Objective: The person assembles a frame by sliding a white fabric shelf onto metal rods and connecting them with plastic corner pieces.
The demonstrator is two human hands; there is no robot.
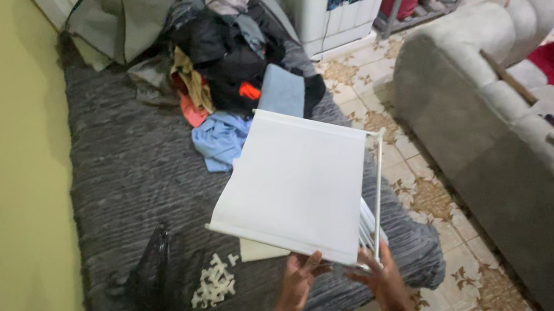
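Both hands grasp the near edge of a white panel held flat over the bed: left hand beneath, right hand gripping the wire-frame corner. White clips lie at 8 o'clock, clothes pile at 12.

White flat panel with wire-framed edge, tilted above the grey mattress.

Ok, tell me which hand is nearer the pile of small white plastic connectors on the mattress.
Left. The left hand holds the white panel's near edge, just right of the connectors. The right hand grips the panel's corner by the white rods, farther right.
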